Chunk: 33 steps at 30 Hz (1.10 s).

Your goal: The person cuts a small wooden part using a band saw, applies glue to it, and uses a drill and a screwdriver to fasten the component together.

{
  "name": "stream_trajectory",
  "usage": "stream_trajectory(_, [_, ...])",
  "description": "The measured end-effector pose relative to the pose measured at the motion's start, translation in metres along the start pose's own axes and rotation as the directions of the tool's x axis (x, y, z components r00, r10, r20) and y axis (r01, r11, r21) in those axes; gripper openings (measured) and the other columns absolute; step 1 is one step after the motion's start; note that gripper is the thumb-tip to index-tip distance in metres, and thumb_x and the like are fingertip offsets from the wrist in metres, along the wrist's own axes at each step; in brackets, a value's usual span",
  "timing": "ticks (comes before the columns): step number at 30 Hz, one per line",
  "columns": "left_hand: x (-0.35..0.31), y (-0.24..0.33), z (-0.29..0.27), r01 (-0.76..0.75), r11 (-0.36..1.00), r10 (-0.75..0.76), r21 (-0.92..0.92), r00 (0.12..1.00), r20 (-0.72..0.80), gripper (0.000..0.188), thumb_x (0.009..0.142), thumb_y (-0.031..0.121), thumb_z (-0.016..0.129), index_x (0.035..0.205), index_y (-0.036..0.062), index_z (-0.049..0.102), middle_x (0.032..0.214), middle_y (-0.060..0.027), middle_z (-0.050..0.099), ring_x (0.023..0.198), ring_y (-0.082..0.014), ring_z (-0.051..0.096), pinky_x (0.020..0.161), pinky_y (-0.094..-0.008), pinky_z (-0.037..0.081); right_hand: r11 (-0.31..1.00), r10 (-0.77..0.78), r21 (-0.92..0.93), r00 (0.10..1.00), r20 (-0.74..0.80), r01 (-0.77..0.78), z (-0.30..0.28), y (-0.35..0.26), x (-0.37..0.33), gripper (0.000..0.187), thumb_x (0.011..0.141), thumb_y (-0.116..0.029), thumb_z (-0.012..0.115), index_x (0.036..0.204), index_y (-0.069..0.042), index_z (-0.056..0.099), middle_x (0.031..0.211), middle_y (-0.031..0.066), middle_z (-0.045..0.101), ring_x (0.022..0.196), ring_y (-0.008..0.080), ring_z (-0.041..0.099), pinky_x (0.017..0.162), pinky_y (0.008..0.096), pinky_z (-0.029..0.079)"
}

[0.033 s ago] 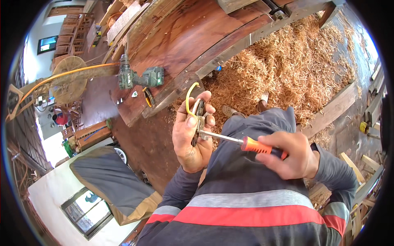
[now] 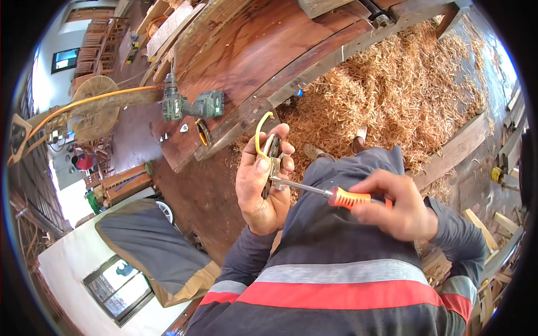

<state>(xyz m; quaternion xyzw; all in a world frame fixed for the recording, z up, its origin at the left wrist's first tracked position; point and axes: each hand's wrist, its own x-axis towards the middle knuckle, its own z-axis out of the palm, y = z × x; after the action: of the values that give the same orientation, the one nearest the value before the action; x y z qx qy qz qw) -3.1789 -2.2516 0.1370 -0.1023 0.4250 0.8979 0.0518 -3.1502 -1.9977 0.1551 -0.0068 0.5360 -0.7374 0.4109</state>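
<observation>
Hands: both of the person's own hands work close together over the torso, in front of a grey top with a red and a pale stripe.
Left hand: raised with the palm toward the camera, fingers and thumb curled tight round a small dark metal fitting; it is closed on that piece, which stands roughly upright in the grasp.
Yellow cord: a thin yellow loop that rises from the top of the fitting and arcs over the fingertips of the left hand.
Right hand: closed in a fist round the orange handle of a screwdriver, knuckles up.
Screwdriver: lies nearly level, its bare steel shaft running leftward from the handle, and its tip meets the fitting at the left hand; the exact spot of contact is hidden by the fingers.
Workbench: a long reddish-brown wooden bench runs diagonally across the upper part of the view, well apart from the hands.
Cordless drill: dark green, lying on its side near the bench's lower edge.
Small parts: a few pale bits and a dark ring with a yellow rim lie just beside the drill, at the same edge.
Wood shavings: a thick tan heap covers the floor beyond the bench.
Shoes: toes show among the shavings above the torso.
</observation>
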Motion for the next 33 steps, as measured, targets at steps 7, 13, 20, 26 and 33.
stream_trajectory(7, [0.003, -0.001, -0.007, 0.015, 0.999, -0.018, 0.046, 0.999, 0.05, 0.047, 0.098, 0.017, 0.051, 0.139, -0.0052, 0.045, 0.142, -0.0336, 0.045, 0.109, -0.0263, 0.058, 0.087, -0.032, 0.05, 0.945, 0.207, 0.258, 0.978, 0.006, -0.202, -0.002, -0.016, -0.002, 0.038, 0.094, -0.023, 0.07, 0.121, 0.0, 0.055, 0.081, 0.0076, 0.062, 0.051, 0.0079, 0.048, 0.045, 0.023, 0.038])
stream_trajectory(13, [0.003, 0.0, -0.008, 0.051, 0.998, -0.051, 0.022, 0.999, 0.006, 0.044, 0.099, 0.017, 0.051, 0.137, -0.0046, 0.047, 0.141, -0.0329, 0.046, 0.109, -0.026, 0.058, 0.086, -0.0318, 0.05, 0.477, -0.629, -0.769, 0.776, 0.04, 0.426, 0.004, 0.011, 0.001, 0.04, 0.085, -0.015, 0.078, 0.119, 0.0, 0.062, 0.082, 0.0094, 0.061, 0.066, 0.0134, 0.061, 0.054, 0.0268, 0.047])
stream_trajectory(20, [0.007, 0.0, -0.001, 0.053, 0.998, -0.055, 0.046, 0.997, 0.056, 0.044, 0.097, 0.012, 0.053, 0.137, -0.004, 0.045, 0.141, -0.0312, 0.048, 0.11, -0.0258, 0.06, 0.087, -0.0315, 0.053, 0.725, 0.368, 0.548, 0.907, 0.204, -0.418, -0.015, -0.004, 0.004, 0.033, 0.102, -0.029, 0.057, 0.118, -0.001, 0.059, 0.068, 0.0031, 0.057, 0.045, 0.0064, 0.042, 0.043, 0.0239, 0.034])
stream_trajectory(26, [0.018, -0.001, -0.008, 0.084, 0.996, -0.083, -0.037, 0.996, 0.031, 0.046, 0.097, 0.01, 0.055, 0.139, -0.0039, 0.041, 0.138, -0.0293, 0.051, 0.109, -0.0254, 0.062, 0.086, -0.0312, 0.056, 0.697, -0.481, -0.643, 0.872, -0.092, 0.317, 0.01, -0.001, 0.002, 0.038, 0.083, -0.021, 0.076, 0.115, -0.004, 0.062, 0.069, 0.0069, 0.056, 0.051, 0.0175, 0.053, 0.044, 0.0295, 0.042])
stream_trajectory(33, [0.024, 0.002, -0.014, 0.122, 0.992, -0.124, 0.032, 0.99, 0.071, 0.042, 0.099, 0.016, 0.053, 0.135, -0.0035, 0.049, 0.14, -0.0318, 0.049, 0.109, -0.0251, 0.059, 0.086, -0.0326, 0.051, 0.865, -0.285, -0.479, 0.932, -0.223, 0.15, 0.01, -0.01, 0.01, 0.035, 0.094, -0.029, 0.067, 0.107, 0.003, 0.065, 0.059, 0.0021, 0.052, 0.045, 0.0129, 0.048, 0.04, 0.0275, 0.036])
